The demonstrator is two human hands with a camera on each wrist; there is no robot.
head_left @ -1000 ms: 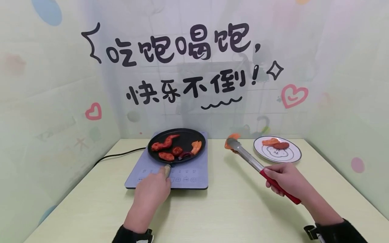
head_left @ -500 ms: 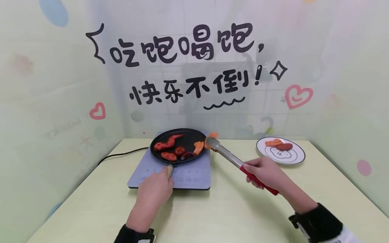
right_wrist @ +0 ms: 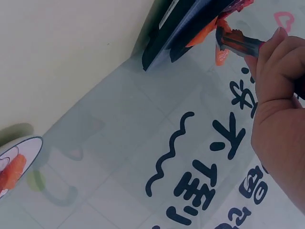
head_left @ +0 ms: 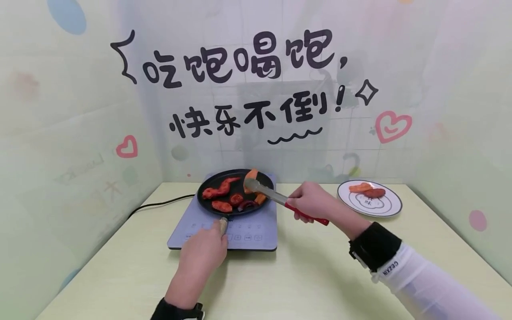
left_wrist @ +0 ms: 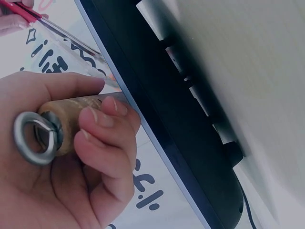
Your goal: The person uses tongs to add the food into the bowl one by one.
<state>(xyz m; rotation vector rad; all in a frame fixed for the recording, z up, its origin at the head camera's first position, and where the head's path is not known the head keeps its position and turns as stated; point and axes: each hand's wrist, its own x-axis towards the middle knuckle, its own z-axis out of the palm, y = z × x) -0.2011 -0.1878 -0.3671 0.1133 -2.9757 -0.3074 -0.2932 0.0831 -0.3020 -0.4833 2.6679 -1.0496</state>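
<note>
My left hand [head_left: 204, 251] grips the wooden handle [left_wrist: 71, 117] of a black frying pan [head_left: 218, 178], its fingers curled round the wood. The pan stands on a lilac induction cooker [head_left: 262, 229]. My right hand [head_left: 314, 202] holds red-handled metal tongs [head_left: 274, 194], their tips over the pan's right half. Pinched in the tongs is an orange food slice [right_wrist: 221, 55], which resembles salmon. Lying in the pan are a red chicken wing [head_left: 218, 190], a tomato slice [head_left: 236, 199], a red oblong piece [head_left: 222, 206], a purple onion ring [head_left: 247, 204] and another orange slice [head_left: 261, 198], partly behind the tongs.
A white plate [head_left: 390, 206] at the back right carries orange slices [head_left: 358, 188] and a reddish-brown piece [head_left: 375, 193]. From the cooker a black cord [head_left: 160, 203] runs left across the pale table [head_left: 312, 275]. Printed wall sheets [head_left: 192, 164] enclose the back and sides.
My right hand has moved left with the tongs, bringing the orange slice from near the plate to over the pan. My left hand keeps its grip on the handle.
</note>
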